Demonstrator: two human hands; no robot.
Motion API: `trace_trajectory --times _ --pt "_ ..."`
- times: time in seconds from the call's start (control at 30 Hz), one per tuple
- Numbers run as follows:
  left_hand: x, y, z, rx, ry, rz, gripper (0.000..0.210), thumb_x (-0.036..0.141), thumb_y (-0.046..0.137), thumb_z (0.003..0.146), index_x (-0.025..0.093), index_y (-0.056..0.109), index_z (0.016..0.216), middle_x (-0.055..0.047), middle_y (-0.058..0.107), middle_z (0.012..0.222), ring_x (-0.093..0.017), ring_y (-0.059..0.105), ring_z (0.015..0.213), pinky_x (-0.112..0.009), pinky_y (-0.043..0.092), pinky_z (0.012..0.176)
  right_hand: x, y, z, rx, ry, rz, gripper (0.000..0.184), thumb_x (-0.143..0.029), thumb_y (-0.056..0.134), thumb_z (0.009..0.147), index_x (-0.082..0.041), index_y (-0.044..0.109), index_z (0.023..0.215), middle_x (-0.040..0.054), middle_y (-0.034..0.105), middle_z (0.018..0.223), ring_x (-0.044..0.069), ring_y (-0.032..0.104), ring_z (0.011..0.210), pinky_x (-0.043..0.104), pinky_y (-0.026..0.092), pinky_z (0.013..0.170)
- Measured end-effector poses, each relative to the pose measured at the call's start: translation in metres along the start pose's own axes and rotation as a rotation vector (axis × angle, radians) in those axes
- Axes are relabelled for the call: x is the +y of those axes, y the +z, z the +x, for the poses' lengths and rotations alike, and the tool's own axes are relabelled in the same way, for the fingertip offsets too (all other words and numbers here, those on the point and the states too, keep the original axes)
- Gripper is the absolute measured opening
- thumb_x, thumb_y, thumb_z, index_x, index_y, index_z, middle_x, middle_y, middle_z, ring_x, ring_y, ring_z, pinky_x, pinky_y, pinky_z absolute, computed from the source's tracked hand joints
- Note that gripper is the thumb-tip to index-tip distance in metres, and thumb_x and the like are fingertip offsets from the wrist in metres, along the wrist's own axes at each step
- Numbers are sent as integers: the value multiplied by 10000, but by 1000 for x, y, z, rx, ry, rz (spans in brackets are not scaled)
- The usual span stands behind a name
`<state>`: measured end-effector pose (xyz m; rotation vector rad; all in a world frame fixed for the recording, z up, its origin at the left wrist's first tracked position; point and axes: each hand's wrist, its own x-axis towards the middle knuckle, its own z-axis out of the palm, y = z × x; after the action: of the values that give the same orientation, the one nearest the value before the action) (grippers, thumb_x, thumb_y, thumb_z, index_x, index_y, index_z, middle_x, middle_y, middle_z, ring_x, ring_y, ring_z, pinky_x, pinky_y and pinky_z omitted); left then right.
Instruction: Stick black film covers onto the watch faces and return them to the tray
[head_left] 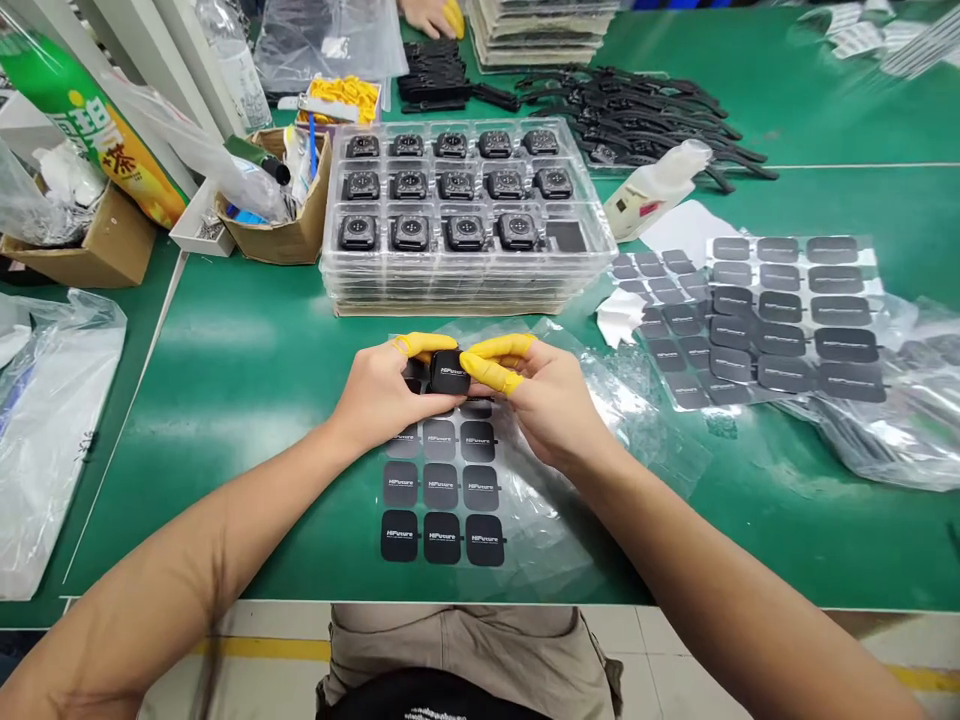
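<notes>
A black smartwatch body (pixel 449 372), its face covered by a dark film printed "HiFuture", is held upright over the bench. My left hand (pixel 379 392) grips it from the left side, thumb below and a yellow-cotted finger on top. At its right edge, the yellow-cotted fingers of my right hand (pixel 553 402) are pinched together against the film; the exact grip there is partly hidden. Under both hands lies a clear sheet of dark printed films (pixel 441 486), its upper rows covered by the hands. Beyond them stands a stack of clear plastic trays (pixel 465 268) with watch bodies in the top one.
More film sheets (pixel 780 325) and crumpled plastic lie at right, near a white bottle (pixel 656 190). Black straps (pixel 645 115) are heaped behind. Cardboard boxes (pixel 289 232) and a green bottle (pixel 90 120) stand at left. Another person's hand (pixel 429 16) shows at the top.
</notes>
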<state>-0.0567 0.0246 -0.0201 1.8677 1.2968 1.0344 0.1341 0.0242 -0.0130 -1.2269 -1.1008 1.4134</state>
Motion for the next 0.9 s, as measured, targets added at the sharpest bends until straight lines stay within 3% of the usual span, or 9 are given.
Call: trace_trajectory --times 0.27,0.53,0.9 --pt "-1 -1 -1 -32 25 3 517 308 930 685 246 781 1175 0 824 1056 -206 757 945 -329 595 907 2 -4 3 -3 27 -11 470 -598 996 563 -250 772 786 36 784 886 208 746 765 377 687 699" --pt "-1 0 0 -48 7 0 515 319 928 682 254 778 1171 1 822 1042 -211 757 932 -334 596 888 6 -7 3 -19 30 -36 435 -579 972 629 -248 769 825 49 779 929 244 749 831 448 683 770" --pt "0 -1 -1 -57 42 29 504 295 907 715 223 767 1193 -1 825 1097 -192 762 974 -308 592 928 -6 0 -1 37 126 40 486 -540 1034 471 -231 771 738 30 774 864 185 713 767 335 644 706"
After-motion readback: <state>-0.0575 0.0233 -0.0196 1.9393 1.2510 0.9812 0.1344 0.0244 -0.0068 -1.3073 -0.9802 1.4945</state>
